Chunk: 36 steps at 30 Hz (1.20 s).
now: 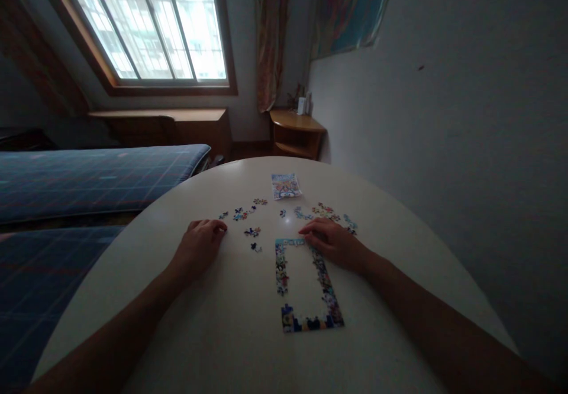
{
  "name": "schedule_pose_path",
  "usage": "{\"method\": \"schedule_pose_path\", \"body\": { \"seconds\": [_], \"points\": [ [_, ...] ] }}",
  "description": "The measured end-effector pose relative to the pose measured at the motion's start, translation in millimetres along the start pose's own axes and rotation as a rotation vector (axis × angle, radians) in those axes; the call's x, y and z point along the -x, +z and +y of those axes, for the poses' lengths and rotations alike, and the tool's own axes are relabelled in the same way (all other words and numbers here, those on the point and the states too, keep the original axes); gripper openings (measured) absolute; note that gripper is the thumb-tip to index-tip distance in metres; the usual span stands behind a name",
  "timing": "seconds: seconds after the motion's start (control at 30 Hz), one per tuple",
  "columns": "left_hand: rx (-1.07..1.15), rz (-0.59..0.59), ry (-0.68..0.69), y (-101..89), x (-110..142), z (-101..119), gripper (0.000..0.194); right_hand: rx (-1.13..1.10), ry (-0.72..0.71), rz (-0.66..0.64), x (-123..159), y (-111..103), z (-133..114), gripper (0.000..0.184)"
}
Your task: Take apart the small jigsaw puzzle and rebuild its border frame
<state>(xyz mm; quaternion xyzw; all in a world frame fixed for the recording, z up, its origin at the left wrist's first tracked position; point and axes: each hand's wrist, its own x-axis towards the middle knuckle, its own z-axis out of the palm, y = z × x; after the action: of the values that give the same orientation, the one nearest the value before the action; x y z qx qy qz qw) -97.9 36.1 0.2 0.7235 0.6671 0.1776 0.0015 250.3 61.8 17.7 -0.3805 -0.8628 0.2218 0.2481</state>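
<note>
A rectangular border of joined jigsaw pieces [329, 290] lies on the table, hollow in the middle, with a gap in its left side near the bottom. My right hand [331, 239] rests at its upper right corner, fingers stretched to the left over the top edge. To the left, my left hand [200, 243] lies on the table, thumb and forefinger closed together at a small dark puzzle piece, mostly hidden. Loose puzzle pieces [252, 232] are scattered between the hands. Another cluster of loose pieces [325, 210] spreads just beyond my right hand.
A small printed picture sheet [286, 186] lies toward the far side of the round white table [213, 329]. Left of the table is a bed with a blue plaid cover [89, 181]. A wooden corner shelf [297, 122] stands behind, and a wall runs along the right.
</note>
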Motion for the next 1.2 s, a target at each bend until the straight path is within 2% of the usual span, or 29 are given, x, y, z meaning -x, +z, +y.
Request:
{"method": "schedule_pose_path", "body": {
  "seconds": [0.3, 0.47, 0.6, 0.67, 0.73, 0.83, 0.97, 1.1, 1.2],
  "points": [
    [0.017, -0.025, 0.051, -1.1, 3.4, 5.8, 0.030, -0.002, -0.005, 0.006, 0.7, 0.2, 0.7, 0.023],
    [0.053, -0.019, 0.095, -8.4, 6.9, 18.5, 0.028, -0.014, -0.013, 0.001, 0.9, -0.5, 0.9, 0.022],
    [0.284, 0.043, 0.128, -13.2, 14.1, 36.8, 0.020, 0.001, -0.009, -0.003, 1.5, -0.9, 0.2, 0.022],
    [0.433, 0.034, 0.085, -13.2, 19.1, 47.4, 0.020, 0.014, -0.004, 0.000, 2.0, -0.9, -0.9, 0.022],
    [0.568, -0.023, 0.033, -13.2, 24.3, 58.2, 0.020, 0.047, -0.006, 0.020, 2.7, -0.7, -3.9, 0.021],
    [0.756, -0.072, -0.010, -15.1, 32.2, 73.2, 0.022, 0.127, -0.029, 0.116, 4.4, 1.0, -15.3, 0.017],
    [0.936, -0.097, -0.030, -19.0, 42.4, 88.4, 0.022, 0.115, -0.074, 0.224, 11.5, 7.9, -47.3, 0.013],
    [0.979, -0.123, -0.042, -19.4, 50.7, 99.2, 0.021, -0.068, 0.004, 0.196, 23.0, 22.0, -82.0, 0.012],
    [0.969, -0.135, -0.012, -16.2, 53.6, 103.7, 0.019, -0.188, 0.046, 0.163, 28.3, 32.4, -93.3, 0.013]
  ]
}}
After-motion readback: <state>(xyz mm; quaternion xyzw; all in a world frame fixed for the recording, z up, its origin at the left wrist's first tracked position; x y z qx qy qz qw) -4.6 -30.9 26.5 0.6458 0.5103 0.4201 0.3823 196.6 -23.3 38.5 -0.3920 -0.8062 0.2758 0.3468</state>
